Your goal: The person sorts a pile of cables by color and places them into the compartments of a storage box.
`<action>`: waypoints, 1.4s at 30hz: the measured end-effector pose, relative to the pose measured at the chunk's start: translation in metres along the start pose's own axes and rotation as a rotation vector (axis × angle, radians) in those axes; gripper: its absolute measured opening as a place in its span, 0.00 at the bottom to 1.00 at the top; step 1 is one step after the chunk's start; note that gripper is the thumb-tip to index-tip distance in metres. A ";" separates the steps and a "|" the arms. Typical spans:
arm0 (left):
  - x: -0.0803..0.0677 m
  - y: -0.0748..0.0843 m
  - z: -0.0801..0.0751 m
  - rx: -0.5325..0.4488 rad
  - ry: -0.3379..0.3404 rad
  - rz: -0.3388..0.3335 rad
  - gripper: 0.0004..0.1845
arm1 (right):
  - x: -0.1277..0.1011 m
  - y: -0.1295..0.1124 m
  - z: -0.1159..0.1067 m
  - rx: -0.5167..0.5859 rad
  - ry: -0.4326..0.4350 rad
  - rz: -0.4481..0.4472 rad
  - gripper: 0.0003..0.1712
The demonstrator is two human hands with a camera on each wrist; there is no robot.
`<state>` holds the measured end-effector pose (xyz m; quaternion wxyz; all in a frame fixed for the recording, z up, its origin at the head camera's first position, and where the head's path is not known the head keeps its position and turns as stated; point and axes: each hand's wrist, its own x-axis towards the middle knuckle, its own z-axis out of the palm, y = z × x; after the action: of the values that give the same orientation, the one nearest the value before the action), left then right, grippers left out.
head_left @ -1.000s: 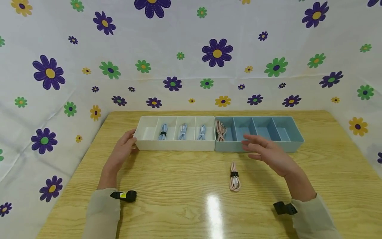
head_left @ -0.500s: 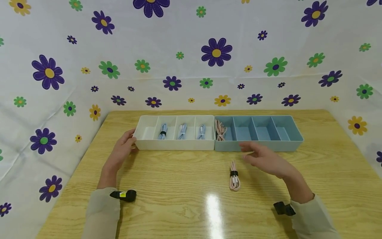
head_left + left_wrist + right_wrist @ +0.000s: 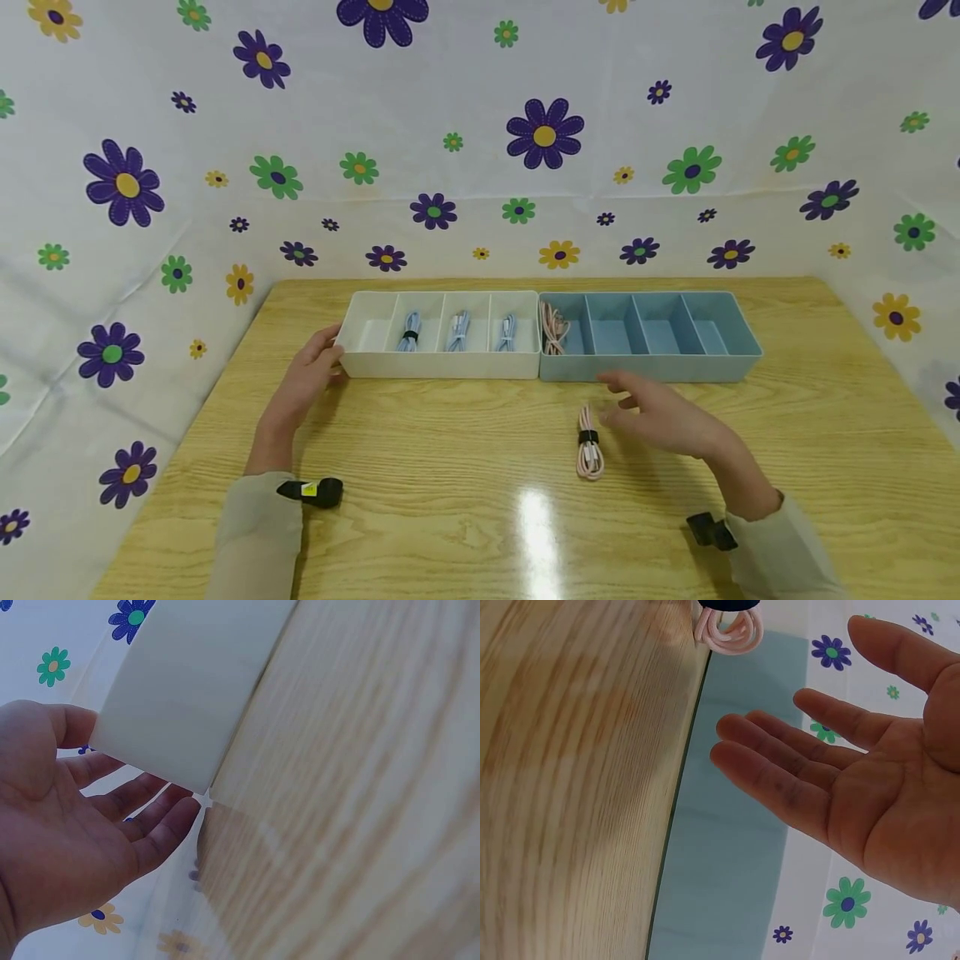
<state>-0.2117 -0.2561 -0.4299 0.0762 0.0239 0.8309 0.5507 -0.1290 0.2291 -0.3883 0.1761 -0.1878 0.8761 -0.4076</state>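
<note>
My right hand [image 3: 660, 412] hovers just above the wooden worktop [image 3: 450, 467], palm turned inward, fingers [image 3: 780, 761] straight and spread loosely, holding nothing. The pink cable [image 3: 589, 442], coiled into a narrow bundle and cinched by a black band, lies flat on the worktop just beside my fingertips, to their left and a little nearer to me. I cannot tell whether a fingertip touches it; in the right wrist view a clear gap shows between my fingers and the coil's looped end [image 3: 729, 630].

Just beyond my right hand stands the blue tray [image 3: 720, 358], long and split into four compartments. Its leftmost compartment holds another pink cable [image 3: 553, 327]; the other three show only their blue floors.

My left hand [image 3: 309, 379] rests against the left end of the white tray [image 3: 442, 365], fingers [image 3: 161, 825] relaxed and nearly straight, the thumb laid along the tray's outer wall. The white tray touches the blue tray end to end. Three of its four compartments each hold a coiled blue cable [image 3: 409, 330]; the compartment nearest my left hand shows only its floor.

A white cloth [image 3: 225, 125] printed with purple, green and yellow flowers hangs behind and beside the worktop.
</note>
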 end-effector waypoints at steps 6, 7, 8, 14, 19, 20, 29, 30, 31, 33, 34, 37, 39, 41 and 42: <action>-0.001 0.000 0.000 -0.008 -0.006 -0.004 0.29 | 0.000 0.002 0.003 -0.013 -0.009 0.001 0.35; -0.001 0.000 0.001 -0.008 -0.006 -0.005 0.29 | 0.000 0.001 0.004 -0.017 -0.009 0.001 0.35; -0.001 0.000 0.001 -0.008 -0.005 -0.005 0.29 | 0.000 0.001 0.005 -0.021 -0.010 -0.002 0.35; -0.001 -0.002 0.001 0.000 -0.003 -0.005 0.29 | 0.002 -0.003 0.011 -0.070 -0.007 -0.016 0.34; -0.001 -0.003 0.001 -0.002 -0.002 -0.006 0.29 | 0.003 -0.010 0.016 -0.119 -0.007 0.002 0.35; -0.001 -0.003 0.000 -0.002 -0.001 -0.007 0.29 | 0.003 -0.011 0.018 -0.128 -0.009 0.007 0.36; 0.001 -0.001 -0.001 -0.007 0.006 -0.002 0.29 | 0.007 -0.014 0.028 -0.208 -0.046 0.056 0.40; 0.001 0.000 0.000 -0.007 0.006 -0.002 0.29 | 0.007 -0.014 0.029 -0.216 -0.051 0.052 0.39; 0.000 0.000 0.000 -0.005 0.008 -0.002 0.29 | 0.008 -0.014 0.029 -0.225 -0.057 0.047 0.37; 0.000 0.001 0.000 -0.007 0.009 -0.004 0.29 | 0.008 -0.014 0.030 -0.232 -0.072 0.038 0.34; 0.000 0.002 0.001 -0.009 0.010 -0.004 0.29 | 0.008 -0.014 0.030 -0.239 -0.080 0.035 0.33; -0.001 0.003 0.001 -0.009 0.011 -0.009 0.29 | 0.009 -0.014 0.032 -0.251 -0.100 0.033 0.31; -0.001 0.003 0.001 -0.008 0.011 -0.011 0.29 | 0.010 -0.014 0.033 -0.262 -0.104 0.029 0.30; -0.001 0.002 0.001 -0.009 0.011 -0.014 0.29 | 0.010 -0.013 0.034 -0.275 -0.105 0.021 0.30; -0.001 0.002 0.001 -0.010 0.011 -0.014 0.29 | 0.010 -0.013 0.035 -0.276 -0.104 0.022 0.30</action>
<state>-0.2106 -0.2547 -0.4283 0.0756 0.0146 0.8287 0.5543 -0.1193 0.1939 -0.4009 0.1983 -0.2217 0.9154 -0.2712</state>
